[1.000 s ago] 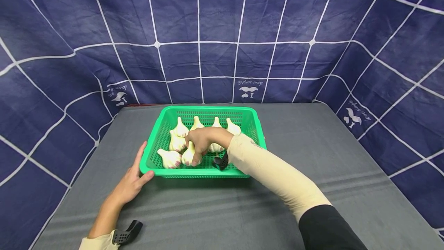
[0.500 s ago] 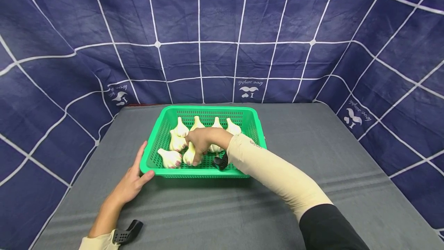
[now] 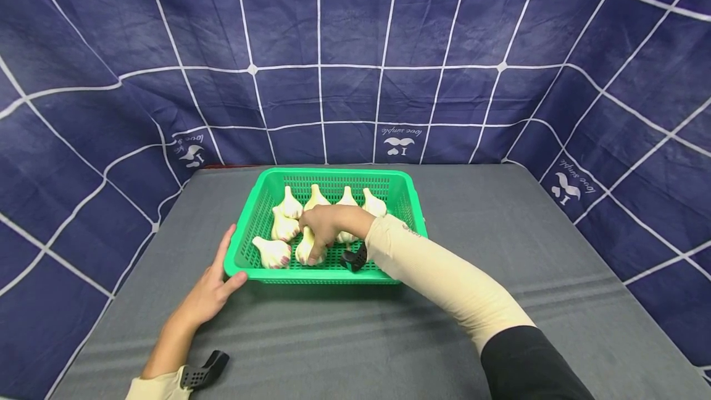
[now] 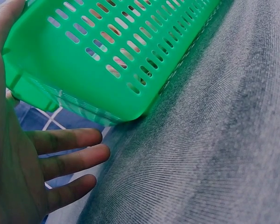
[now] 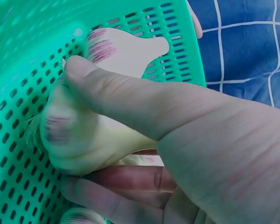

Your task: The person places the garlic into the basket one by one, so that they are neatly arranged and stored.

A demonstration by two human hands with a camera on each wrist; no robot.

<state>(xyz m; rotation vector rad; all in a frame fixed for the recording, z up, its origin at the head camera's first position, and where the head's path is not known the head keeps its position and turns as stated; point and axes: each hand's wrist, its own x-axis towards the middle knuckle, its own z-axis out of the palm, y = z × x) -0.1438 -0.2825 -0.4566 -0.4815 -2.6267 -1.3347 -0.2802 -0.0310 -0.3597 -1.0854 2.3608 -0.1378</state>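
The right hand [image 3: 321,228] reaches into a green plastic basket [image 3: 328,275] and grips a garlic bulb [image 3: 305,250]. In the right wrist view, the thumb lies over this bulb [image 5: 74,133] and the fingers curl under it. A second bulb [image 3: 274,254] lies to its left, at the basket's near left corner. Further bulbs [image 3: 291,204] stand or lean toward the back, some partly hidden by the right hand and forearm. The left hand [image 3: 208,292] touches the basket's near left corner, thumb at the front rim. In the left wrist view, several of its fingers [image 4: 74,158] are straight.
The basket stands on a grey cloth-covered table [image 3: 355,338]. A blue curtain with white grid lines [image 3: 350,36] hangs behind and at both sides. Black wrist devices [image 3: 205,370] are strapped to both wrists.
The gripped garlic bulb has shifted slightly to the right with the right hand, widening the gap to the bulb at the left corner. The left hand has stayed in place.
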